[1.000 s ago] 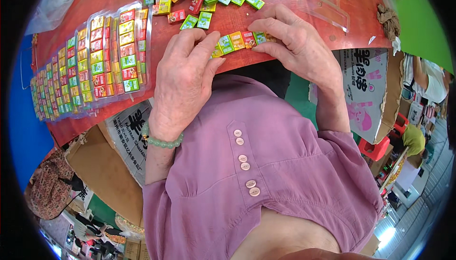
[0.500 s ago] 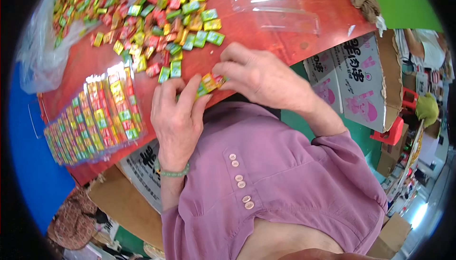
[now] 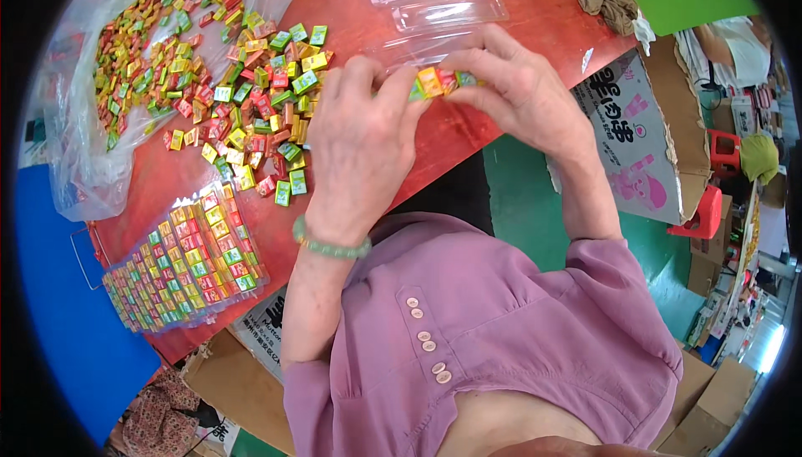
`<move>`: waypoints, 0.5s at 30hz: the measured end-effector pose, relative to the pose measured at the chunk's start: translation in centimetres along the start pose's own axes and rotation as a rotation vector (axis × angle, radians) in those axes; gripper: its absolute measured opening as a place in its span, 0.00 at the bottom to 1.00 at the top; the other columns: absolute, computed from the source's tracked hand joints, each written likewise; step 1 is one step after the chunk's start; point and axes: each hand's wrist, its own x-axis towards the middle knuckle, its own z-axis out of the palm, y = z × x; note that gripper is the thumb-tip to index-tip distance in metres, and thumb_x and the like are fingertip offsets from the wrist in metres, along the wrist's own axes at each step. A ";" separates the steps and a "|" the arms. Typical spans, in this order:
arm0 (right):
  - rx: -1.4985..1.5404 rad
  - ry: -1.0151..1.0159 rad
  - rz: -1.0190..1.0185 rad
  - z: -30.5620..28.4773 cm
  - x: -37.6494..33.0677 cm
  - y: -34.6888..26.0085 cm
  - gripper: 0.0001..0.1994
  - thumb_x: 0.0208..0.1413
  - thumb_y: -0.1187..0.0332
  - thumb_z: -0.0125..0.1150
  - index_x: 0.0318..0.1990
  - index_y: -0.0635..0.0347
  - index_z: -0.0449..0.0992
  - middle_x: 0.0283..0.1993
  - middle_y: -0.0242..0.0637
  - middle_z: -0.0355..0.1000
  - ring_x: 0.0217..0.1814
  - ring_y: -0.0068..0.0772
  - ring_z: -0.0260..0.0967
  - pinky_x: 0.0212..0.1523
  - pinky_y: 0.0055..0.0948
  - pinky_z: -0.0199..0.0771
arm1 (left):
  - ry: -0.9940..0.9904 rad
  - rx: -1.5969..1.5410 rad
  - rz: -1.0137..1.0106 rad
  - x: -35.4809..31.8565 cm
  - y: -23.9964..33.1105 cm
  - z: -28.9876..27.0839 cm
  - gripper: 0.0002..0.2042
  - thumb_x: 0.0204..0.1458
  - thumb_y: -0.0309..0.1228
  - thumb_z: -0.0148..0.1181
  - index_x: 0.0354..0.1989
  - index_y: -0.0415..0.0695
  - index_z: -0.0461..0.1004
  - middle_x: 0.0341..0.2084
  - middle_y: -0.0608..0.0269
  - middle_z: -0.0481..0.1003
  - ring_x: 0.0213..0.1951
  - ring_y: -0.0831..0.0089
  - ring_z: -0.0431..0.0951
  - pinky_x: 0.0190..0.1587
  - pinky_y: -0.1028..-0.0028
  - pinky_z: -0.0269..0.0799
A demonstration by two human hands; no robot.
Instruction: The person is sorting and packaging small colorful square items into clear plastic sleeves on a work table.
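Between my two hands, a short row of small wrapped candies (image 3: pixel 430 83) in yellow, orange, red and green is held end to end above the red table. My left hand (image 3: pixel 355 148), with a green bead bracelet at the wrist, pinches the row's left end. At the right end, the thumb and fingers of my right hand (image 3: pixel 525 93) close on it. Part of the row is hidden by the fingers. Just beyond the hands lie clear plastic trays (image 3: pixel 451 12). A loose heap of the same candies (image 3: pixel 271 93) spreads to the left of my left hand.
Several long clear trays filled with candy rows (image 3: pixel 188 261) lie side by side at the table's near left. A clear plastic bag (image 3: pixel 79 160) with many more candies sits at the far left. A brown cloth (image 3: pixel 608 4) and a cardboard box (image 3: pixel 668 114) are on the right.
Both hands have lifted away from the table's near edge, carrying the candy row outward and to the right, toward the clear trays. The camera view has shifted slightly too.
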 end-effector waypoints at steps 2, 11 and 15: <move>-0.082 -0.001 0.027 -0.8 -0.2 0.8 0.15 0.55 0.68 0.72 0.50 0.56 0.81 0.45 0.37 0.72 0.43 0.41 0.77 0.41 0.37 0.79 | -0.012 -0.014 0.006 0.8 0.3 1.4 0.11 0.50 0.30 0.71 0.40 0.42 0.80 0.35 0.58 0.70 0.39 0.58 0.73 0.40 0.59 0.73; -0.086 0.001 0.132 -1.1 -1.8 4.5 0.15 0.56 0.68 0.72 0.51 0.56 0.81 0.44 0.35 0.71 0.44 0.37 0.75 0.43 0.34 0.76 | -0.048 -0.021 0.035 2.6 0.7 6.0 0.10 0.51 0.32 0.72 0.37 0.41 0.80 0.36 0.57 0.72 0.41 0.58 0.75 0.42 0.60 0.76; -0.065 0.010 0.095 -1.1 -1.8 5.3 0.17 0.56 0.69 0.72 0.54 0.56 0.81 0.44 0.34 0.71 0.43 0.36 0.74 0.43 0.33 0.75 | -0.077 -0.043 0.022 2.9 0.4 6.3 0.11 0.50 0.33 0.73 0.37 0.40 0.80 0.38 0.56 0.73 0.42 0.58 0.76 0.44 0.60 0.76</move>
